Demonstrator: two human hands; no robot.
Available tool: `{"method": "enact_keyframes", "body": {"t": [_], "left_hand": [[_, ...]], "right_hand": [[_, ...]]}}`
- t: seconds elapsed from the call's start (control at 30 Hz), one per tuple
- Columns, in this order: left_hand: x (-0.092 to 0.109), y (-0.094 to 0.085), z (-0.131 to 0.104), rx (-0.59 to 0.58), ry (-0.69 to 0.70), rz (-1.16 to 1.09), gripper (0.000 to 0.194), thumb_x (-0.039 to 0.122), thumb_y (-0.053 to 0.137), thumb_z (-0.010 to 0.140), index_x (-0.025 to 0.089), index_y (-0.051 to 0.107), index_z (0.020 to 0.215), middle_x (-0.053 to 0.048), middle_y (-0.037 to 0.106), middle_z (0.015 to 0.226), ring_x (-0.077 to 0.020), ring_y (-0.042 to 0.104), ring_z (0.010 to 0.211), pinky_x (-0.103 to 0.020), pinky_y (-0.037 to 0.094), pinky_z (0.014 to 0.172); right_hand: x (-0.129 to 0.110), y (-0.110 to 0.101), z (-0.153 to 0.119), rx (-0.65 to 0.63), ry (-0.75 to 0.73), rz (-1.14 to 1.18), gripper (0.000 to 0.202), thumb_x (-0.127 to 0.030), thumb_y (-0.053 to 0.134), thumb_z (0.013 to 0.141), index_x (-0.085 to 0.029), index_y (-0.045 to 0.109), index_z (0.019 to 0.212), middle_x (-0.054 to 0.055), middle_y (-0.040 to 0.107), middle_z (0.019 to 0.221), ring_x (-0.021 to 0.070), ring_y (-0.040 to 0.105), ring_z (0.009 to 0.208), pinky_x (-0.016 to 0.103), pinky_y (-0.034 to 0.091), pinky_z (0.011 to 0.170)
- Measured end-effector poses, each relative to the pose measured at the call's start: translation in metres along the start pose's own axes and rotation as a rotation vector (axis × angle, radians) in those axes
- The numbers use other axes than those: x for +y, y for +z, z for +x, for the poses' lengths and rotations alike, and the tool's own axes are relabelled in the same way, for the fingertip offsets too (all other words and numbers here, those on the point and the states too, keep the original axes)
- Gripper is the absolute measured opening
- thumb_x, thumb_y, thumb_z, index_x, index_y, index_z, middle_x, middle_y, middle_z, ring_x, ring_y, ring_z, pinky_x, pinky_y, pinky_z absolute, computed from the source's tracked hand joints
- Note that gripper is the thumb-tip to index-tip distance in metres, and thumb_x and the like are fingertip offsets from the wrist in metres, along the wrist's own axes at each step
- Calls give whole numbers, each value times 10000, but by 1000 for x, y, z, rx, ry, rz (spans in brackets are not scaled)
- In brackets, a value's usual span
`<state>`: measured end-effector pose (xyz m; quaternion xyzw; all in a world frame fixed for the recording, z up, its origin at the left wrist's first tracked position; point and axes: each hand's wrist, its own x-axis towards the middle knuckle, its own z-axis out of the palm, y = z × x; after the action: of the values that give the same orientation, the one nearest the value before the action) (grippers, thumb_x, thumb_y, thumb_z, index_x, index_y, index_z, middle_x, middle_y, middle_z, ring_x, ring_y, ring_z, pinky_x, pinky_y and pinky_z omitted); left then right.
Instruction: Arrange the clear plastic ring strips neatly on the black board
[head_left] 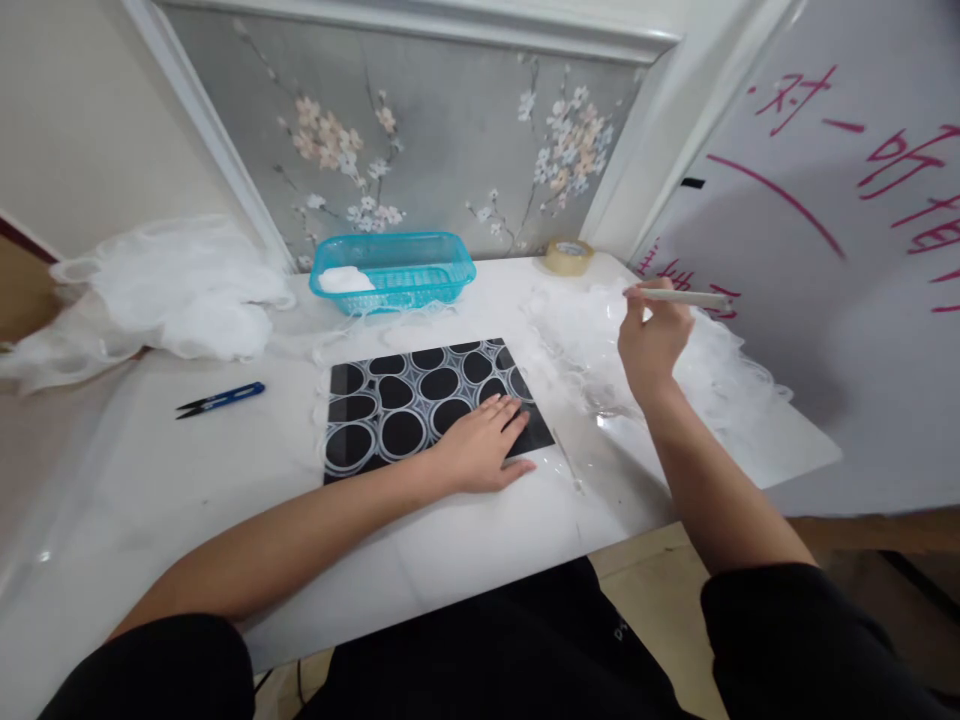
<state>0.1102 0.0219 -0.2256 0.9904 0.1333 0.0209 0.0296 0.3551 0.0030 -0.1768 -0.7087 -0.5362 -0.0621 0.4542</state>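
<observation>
1. Left hand: open, palm down on the black sheet, which extends leftward under pale rings.
2. Right hand: pinching a pale stick, possibly a pen, above white netting.
3. Beyond the left hand: teal basket.

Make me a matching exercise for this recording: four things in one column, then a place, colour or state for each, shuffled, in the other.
Things
1. teal basket
2. blue-handled snips
3. roll of tape
4. pale pen-like tool

Places, colours, states
A. lying to the left of the black sheet
B. held in the right hand
C. with white material in it
D. yellowish and ring-shaped

Right pairs: 1-C, 2-A, 3-D, 4-B
</observation>
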Motion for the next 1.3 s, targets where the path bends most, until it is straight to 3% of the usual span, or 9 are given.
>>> {"method": "enact_keyframes", "body": {"t": [0.07, 0.17, 0.27, 0.4, 0.7, 1.3], "left_hand": [[4, -1, -6, 24, 15, 55, 701, 565, 346, 957, 44, 363, 1425, -207, 273, 1513, -309, 255, 1411, -414, 210, 1153], [13, 2, -22, 63, -38, 161, 668, 528, 357, 968, 14, 400, 1393, -229, 296, 1496, -326, 271, 1402, -419, 219, 1146], [18, 6, -42, 72, -105, 210, 657, 528, 329, 976, -1, 453, 1345, -245, 410, 1425, -326, 362, 1357, -417, 261, 1123], [17, 7, -57, 106, -101, 193, 649, 526, 302, 981, 1, 471, 1323, -245, 454, 1392, -326, 414, 1323, -416, 300, 1097], [14, 8, -55, 146, -76, 89, 615, 499, 338, 976, -1, 452, 1315, -263, 457, 1379, -340, 400, 1325, -448, 278, 1099], [12, 7, -54, 180, -43, 93, 604, 494, 338, 972, -2, 483, 1285, -267, 489, 1332, -343, 429, 1288, -450, 286, 1086]], "right_hand": [[-7, 3, -6, 36, 43, 20, 267, -286, 350, 932, -168, 589, 920, 178, 632, 1051, 309, 558, 1054, 559, 328, 971], [-28, 23, -46, -195, -11, 119, 239, -309, 442, 926, -205, 626, 815, 86, 692, 904, 221, 639, 827, 366, 483, 775], [-46, 45, -86, -371, -22, 267, 255, -348, 470, 926, -203, 643, 808, 50, 700, 866, 193, 653, 791, 303, 494, 711], [-52, 56, -102, -486, 57, 398, 257, -385, 500, 911, -187, 639, 824, 48, 690, 842, 185, 647, 751, 295, 494, 689], [-52, 53, -102, -496, 61, 412, 236, -367, 518, 903, -180, 641, 827, 51, 689, 835, 185, 653, 755, 296, 500, 684], [-53, 50, -104, -469, 1, 358, 218, -346, 524, 908, -191, 662, 841, 65, 699, 880, 211, 656, 855, 334, 508, 768]]}}
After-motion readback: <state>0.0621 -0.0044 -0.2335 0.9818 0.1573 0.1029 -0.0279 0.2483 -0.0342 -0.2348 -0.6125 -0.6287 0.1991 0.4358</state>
